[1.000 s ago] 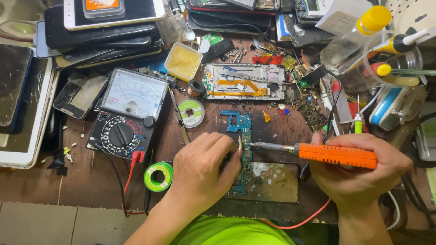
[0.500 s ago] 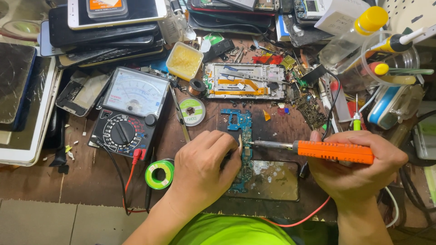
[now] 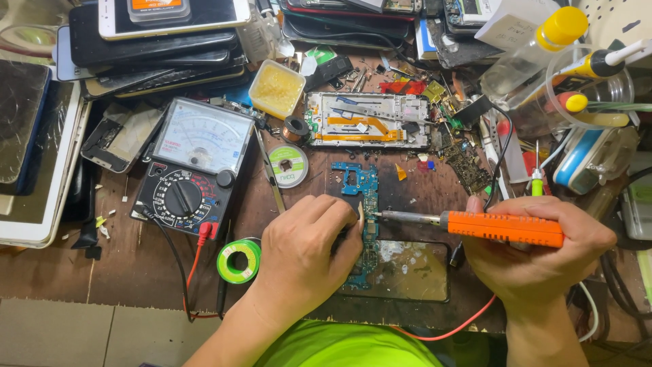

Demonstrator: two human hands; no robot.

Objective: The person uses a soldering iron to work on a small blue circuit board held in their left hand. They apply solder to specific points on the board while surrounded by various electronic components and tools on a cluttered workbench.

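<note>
So the right hand (image 3: 536, 255) was wrapped shut around an orange-handled soldering iron (image 3: 502, 229), held nearly level, with the metal tip pointing toward 9 o'clock and landing right on the edge of a blue circuit board (image 3: 365, 204). The board was a long narrow one lying roughly in the middle of the bench, running from 12 down to 6, its lower end sitting on a dark glass panel (image 3: 407, 272) smeared with pale residue.

The left hand (image 3: 305, 255) was curled down over the lower left part of the board, fingers bent in and pinching something thin and pale near the iron's tip; couldn't tell what exactly, too small. The palm was hidden, so how tight the grip was I can't say, but it definitely wasn't spread open.

Around that: at 9 o'clock from the board sat an analogue multimeter (image 3: 193, 166) with a black dial and a red lead trailing off toward 6. Just below it, near the left hand's wrist, was a green solder spool (image 3: 238, 261). A smaller white spool (image 3: 286, 165) lay at about 10 o'clock from the board. At 12 o'clock was an opened phone frame (image 3: 370, 121) with orange flex cable showing, and a small yellow tub (image 3: 276, 88) beyond that at 11. A stack of phones (image 3: 156, 47) was piled at the far upper left.
</note>
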